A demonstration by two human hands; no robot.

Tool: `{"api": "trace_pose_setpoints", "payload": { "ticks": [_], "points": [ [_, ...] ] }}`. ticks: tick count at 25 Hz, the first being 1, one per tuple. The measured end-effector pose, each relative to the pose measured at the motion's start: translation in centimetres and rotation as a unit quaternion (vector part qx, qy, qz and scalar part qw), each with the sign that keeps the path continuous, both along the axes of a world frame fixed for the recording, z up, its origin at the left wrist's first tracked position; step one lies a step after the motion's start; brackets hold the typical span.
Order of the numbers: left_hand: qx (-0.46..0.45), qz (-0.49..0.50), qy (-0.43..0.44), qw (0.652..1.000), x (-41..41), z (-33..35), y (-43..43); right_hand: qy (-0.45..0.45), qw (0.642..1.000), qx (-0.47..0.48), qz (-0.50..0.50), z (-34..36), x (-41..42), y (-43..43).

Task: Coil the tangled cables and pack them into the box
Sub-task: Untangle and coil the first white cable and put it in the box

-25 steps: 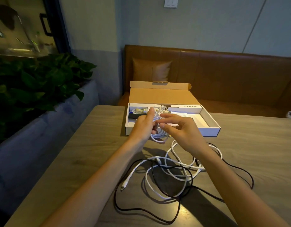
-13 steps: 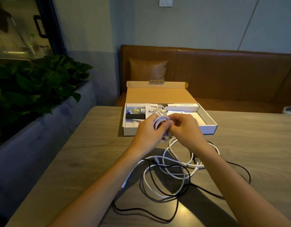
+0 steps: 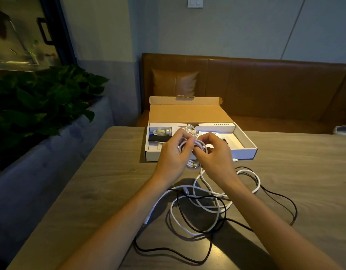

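Several tight, bunched white cable loops [image 3: 193, 165]

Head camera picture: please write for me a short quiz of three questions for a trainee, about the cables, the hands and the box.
1. True or false: the lid of the box is open.
2. What do the left hand and the right hand grip together? A) a white cable coil B) a phone C) a roll of tape
3. Fill in: the black cable lies tangled with the loose white cable on the ____.
Key: 1 true; 2 A; 3 table.
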State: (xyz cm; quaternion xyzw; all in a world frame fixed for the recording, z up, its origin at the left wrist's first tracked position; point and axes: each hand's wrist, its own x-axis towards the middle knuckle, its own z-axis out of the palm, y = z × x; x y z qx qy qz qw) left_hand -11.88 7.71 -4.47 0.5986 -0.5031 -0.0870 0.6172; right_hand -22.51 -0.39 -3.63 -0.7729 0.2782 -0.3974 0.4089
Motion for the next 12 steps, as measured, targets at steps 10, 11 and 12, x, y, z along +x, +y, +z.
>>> {"api": "trace_pose_setpoints", "payload": {
  "ticks": [10, 11, 12],
  "points": [
    [0.132, -0.010, -0.053, 0.990, 1.1, -0.6, 0.1, 0.031, 0.998, -0.005, 0.058, -0.3, -0.1, -0.2],
    [0.122, 0.004, -0.041, 0.992, 1.4, -0.5, 0.0, 0.023, 0.995, 0.038, 0.090, 0.1, -0.3, -0.4],
    [0.111, 0.019, -0.029, 0.993, 1.7, -0.5, -0.1, 0.014, 0.987, 0.091, 0.128, 0.4, -0.5, -0.7]
  ]
}}
